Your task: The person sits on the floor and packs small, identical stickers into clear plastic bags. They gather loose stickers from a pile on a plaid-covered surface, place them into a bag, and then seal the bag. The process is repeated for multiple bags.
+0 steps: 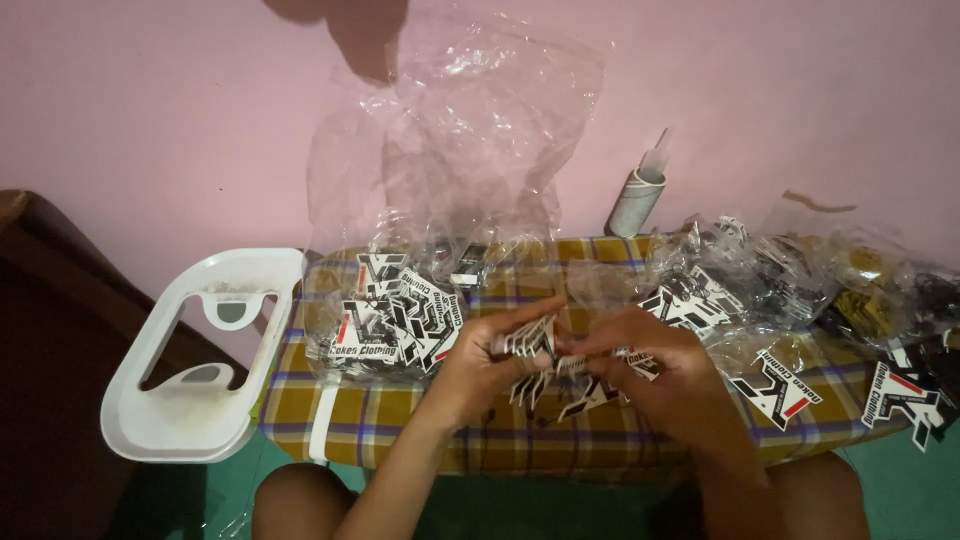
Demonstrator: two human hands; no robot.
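While both hands pinch a small stack of stickers (530, 340), left hand (480, 365) squaring, right hand (665, 375) feeding, looks like mid-sort; next probably needs a clean single-sticker peel.

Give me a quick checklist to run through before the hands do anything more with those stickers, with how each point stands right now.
1. Both hands on the stack: left hand and right hand meet on the small stack of stickers over the board. Ok.
2. Loose stickers under the hands lie on the checked ironing board, not over its edge. Ok.
3. Big clear bag stands open behind the hands. Ok.
4. Its stickers inside stay in the bag. Ok.
5. More bagged stickers at the right end overhang the board. Not ok.
6. Count of stickers held: cannot tell.
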